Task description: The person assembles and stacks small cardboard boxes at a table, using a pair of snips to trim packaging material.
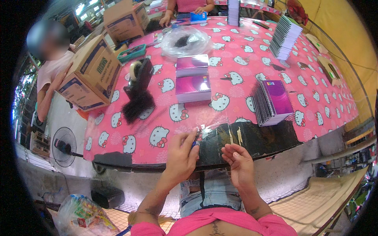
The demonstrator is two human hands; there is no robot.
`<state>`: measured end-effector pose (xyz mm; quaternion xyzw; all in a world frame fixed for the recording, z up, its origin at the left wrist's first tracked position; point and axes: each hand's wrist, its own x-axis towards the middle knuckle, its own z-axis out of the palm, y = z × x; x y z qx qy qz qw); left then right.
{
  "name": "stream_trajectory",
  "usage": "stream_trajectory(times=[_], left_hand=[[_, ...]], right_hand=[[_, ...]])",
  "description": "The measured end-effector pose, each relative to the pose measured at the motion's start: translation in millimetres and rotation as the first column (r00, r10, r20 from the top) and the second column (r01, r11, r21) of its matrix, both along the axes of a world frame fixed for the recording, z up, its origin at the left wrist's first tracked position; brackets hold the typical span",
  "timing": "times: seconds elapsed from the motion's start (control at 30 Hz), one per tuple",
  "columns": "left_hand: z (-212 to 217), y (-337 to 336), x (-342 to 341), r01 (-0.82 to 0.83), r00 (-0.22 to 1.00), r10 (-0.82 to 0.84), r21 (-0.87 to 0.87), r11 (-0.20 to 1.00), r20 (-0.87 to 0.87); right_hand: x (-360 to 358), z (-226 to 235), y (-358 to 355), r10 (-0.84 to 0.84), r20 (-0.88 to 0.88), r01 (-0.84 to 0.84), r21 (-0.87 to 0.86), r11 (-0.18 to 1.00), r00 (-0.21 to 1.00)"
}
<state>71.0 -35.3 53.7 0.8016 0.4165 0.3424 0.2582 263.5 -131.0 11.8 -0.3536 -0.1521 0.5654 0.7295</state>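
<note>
Near the front edge of the table, my left hand is closed round a small blue-handled tool. The tool's dark tip points away from me, and its kind is hard to make out. To its right, my right hand is raised just off the edge, fingers curled in and pressed together; whatever they hold, if anything, is too small to name. Shiny clear plastic lies just beyond both hands. Purple-covered notebooks stand in two stacks ahead. Spiral-bound purple notebooks are piled to the right.
A tape dispenser and a black bristly bundle lie on the left. Behind are a clear plastic bag, a green tray and cartons. One person stands left, another works opposite. Tall notebook stacks stand far right.
</note>
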Motion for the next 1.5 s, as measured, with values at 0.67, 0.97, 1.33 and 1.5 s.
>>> stream_trajectory(times=[0.67,0.97,1.33,1.5], left_hand=[[-21,143,42,0.149,0.957,0.055,0.645,0.750,-0.284],[-17,2,55,0.294,0.955,-0.230,0.481,0.826,-0.189],[-35,54,19,-0.180,0.980,0.148,0.285,0.941,0.132],[-66,124,-69,-0.299,0.812,0.473,0.454,0.839,-0.341]], right_hand=[[7,-42,3,0.006,0.622,-0.038,0.037,0.999,0.783],[45,-43,17,0.019,0.783,-0.095,0.052,0.994,0.622],[46,-31,22,0.027,0.745,-0.056,0.014,0.998,0.667],[46,-35,23,0.069,0.795,-0.090,-0.019,0.996,0.602]])
